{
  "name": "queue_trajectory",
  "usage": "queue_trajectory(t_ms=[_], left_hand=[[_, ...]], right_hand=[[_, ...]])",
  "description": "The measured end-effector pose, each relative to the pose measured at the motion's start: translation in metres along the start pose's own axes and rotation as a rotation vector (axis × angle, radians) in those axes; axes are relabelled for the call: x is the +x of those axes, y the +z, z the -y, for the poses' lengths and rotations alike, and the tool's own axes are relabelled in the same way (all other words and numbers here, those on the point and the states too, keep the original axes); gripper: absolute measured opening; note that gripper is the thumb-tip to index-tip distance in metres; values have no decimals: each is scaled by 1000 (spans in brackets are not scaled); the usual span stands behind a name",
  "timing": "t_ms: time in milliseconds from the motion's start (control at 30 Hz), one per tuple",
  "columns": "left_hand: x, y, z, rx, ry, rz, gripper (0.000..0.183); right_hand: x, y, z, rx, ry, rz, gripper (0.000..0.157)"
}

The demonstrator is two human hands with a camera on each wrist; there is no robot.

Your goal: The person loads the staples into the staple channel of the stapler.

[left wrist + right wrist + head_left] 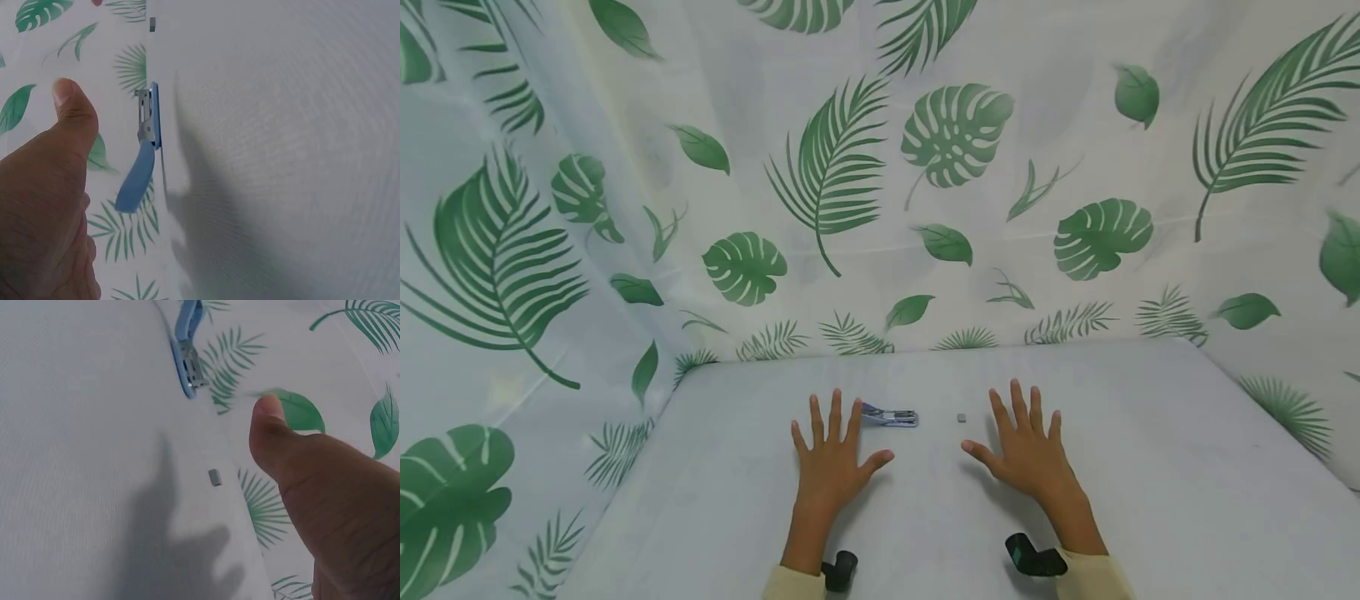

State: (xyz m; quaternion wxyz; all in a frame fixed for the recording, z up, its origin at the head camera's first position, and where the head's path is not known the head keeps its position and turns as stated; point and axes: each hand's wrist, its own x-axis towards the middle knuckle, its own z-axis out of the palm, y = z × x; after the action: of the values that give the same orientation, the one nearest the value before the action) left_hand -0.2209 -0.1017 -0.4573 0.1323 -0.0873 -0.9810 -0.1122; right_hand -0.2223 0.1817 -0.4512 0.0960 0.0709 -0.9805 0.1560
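Note:
A light blue stapler [895, 417] lies on the white table with its top handle [135, 178] swung back and its metal magazine [192, 362] exposed. To its right sits a small grey strip of staples [961, 418], which also shows in the right wrist view as a tiny block [215, 477]. My left hand [829, 471] is spread palm down above the table, its index finger overlapping the stapler's left end in the head view. Fingers splayed, my right hand [1033, 458] hovers just nearer and to the right of the staples. Neither hand holds anything.
White cloth with green leaf prints [865, 208] hangs behind the table and along both sides. The white tabletop [1150, 483] stretches out around the hands, whose shadows fall on it. Black wrist cameras [1036, 557] sit by the cream sleeves [1093, 575].

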Motion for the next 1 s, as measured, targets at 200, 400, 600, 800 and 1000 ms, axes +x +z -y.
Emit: queue_trajectory(t_ms=[200,400,600,800,1000], left_hand=[[4,4,-4,15,6,-46,87],[17,3,-7,-31,-65,-118,76],[33,13,-2,-539,-198,-91,59],[40,26,4,-1029,-349,-14,52],[46,34,6,-1165,-383,4,46]], right_hand=[[7,5,-1,4,-18,0,84],[21,13,-5,202,9,1,57],[30,23,-8,284,6,-19,50],[39,34,-9,286,-13,-73,45],[46,46,-8,263,15,-124,42]])
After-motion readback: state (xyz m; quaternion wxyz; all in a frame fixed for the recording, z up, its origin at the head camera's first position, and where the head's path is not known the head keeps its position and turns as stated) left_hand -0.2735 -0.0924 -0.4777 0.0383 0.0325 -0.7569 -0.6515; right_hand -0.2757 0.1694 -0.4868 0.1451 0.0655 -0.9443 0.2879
